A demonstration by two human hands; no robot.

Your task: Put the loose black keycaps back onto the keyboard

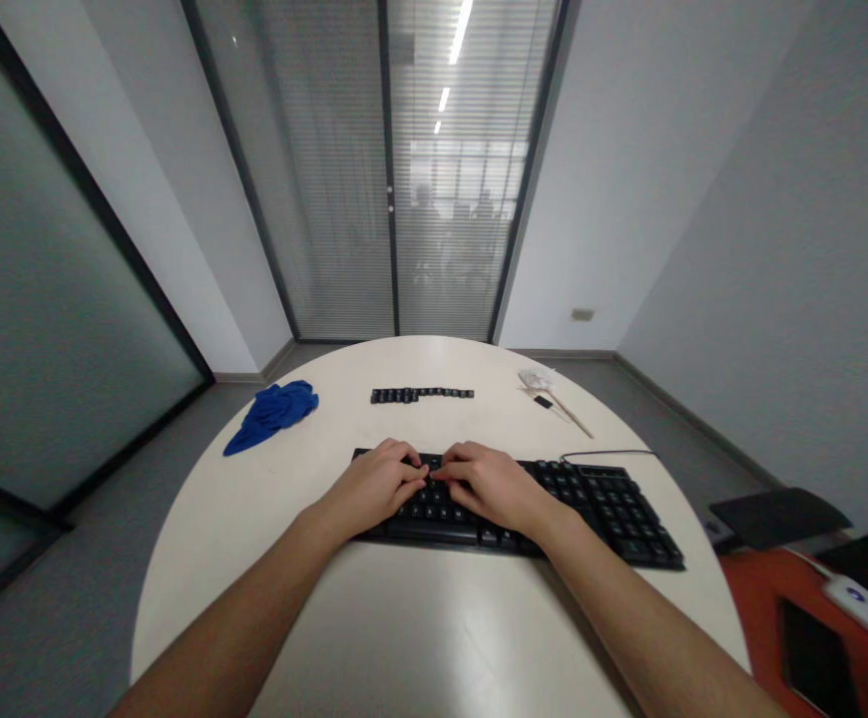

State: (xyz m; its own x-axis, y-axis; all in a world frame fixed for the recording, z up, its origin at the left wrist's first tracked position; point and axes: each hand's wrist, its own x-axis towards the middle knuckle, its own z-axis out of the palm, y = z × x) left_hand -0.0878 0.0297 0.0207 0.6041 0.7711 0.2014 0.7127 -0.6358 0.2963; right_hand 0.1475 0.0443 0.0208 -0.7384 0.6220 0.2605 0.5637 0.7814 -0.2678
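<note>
A black keyboard lies across the round table in front of me. My left hand rests over its left part, thumb and fingers drawn closely together at the upper keys. Whatever may be between those fingertips is too small to make out. From the other side my right hand reaches in, its index finger stretched to the same keys and the thumb held apart from it. The fingertips of both hands nearly meet. Behind the keyboard, loose black keycaps are lined up in rows.
A crumpled blue cloth lies at the table's left. At the back right are a thin stick, a small black piece and a clear plastic bag. The keyboard cable runs off the right edge. A phone lies on a red surface.
</note>
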